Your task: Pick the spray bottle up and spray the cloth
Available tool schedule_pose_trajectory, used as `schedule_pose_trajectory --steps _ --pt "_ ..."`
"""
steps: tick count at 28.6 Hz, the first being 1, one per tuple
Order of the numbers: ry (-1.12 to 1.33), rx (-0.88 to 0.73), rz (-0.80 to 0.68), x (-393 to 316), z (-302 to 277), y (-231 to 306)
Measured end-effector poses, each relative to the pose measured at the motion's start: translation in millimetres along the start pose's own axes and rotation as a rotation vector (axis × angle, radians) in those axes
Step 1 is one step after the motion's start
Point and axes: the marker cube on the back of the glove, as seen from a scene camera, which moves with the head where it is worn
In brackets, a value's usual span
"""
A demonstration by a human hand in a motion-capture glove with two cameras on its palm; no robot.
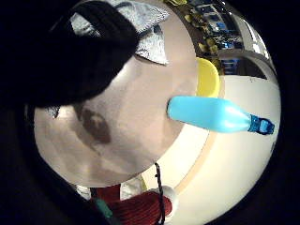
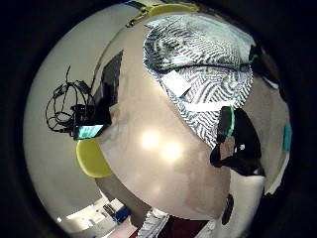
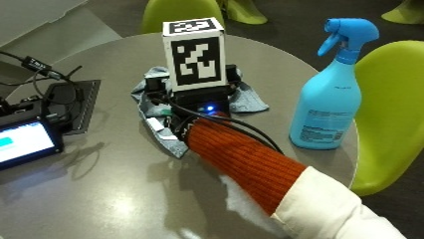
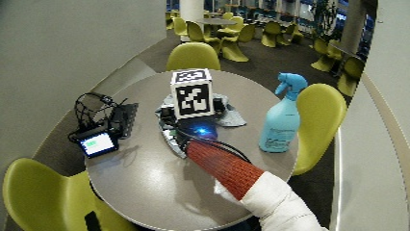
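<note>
Outside view first: your round grey table [image 3: 119, 189] carries everything, with a yellow-green chair [image 3: 391, 114] pushed in at its far right edge. Your spray bottle [image 3: 329, 94] stands upright near that edge, pale blue with a brighter blue trigger head, and nothing touches it. It sits well apart from your right hand [image 3: 173, 117], on the little-finger side; the little-finger palm view shows the same bottle [image 1: 213, 115] off to one side with bare tabletop between. Your hand is over the grey patterned cloth [image 3: 248, 99], which lies crumpled near the table's middle, and the thumb-side palm view shows that cloth [image 2: 203, 74] spread just beneath. Your red sleeve [image 3: 242, 159] runs back toward you. At the left edge a small lit screen [image 3: 23, 142] leans beside a dark flat pad [image 3: 76, 102].

Most of your hand is hidden under its gear, so you cannot tell from these pictures whether your fingers are spread or curled, nor whether they touch the cloth.
</note>
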Motion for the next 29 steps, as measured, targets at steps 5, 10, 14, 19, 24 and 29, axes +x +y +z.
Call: schedule_pose_trajectory --steps 5,10,14,19,24,29 --pt "-0.002 -0.004 -0.011 -3.2 0.4 -1.3" --pt "-0.017 -0.008 -0.023 -7.5 -2.0 -0.3" --pt "-0.045 0.016 -0.048 -10.2 -12.0 6.7" --pt "-0.094 0.047 -0.092 -8.1 -35.7 23.7" --pt "-0.157 0.124 -0.132 1.6 -52.3 43.9" --pt "-0.449 0.321 -0.17 66.3 -50.4 68.7"
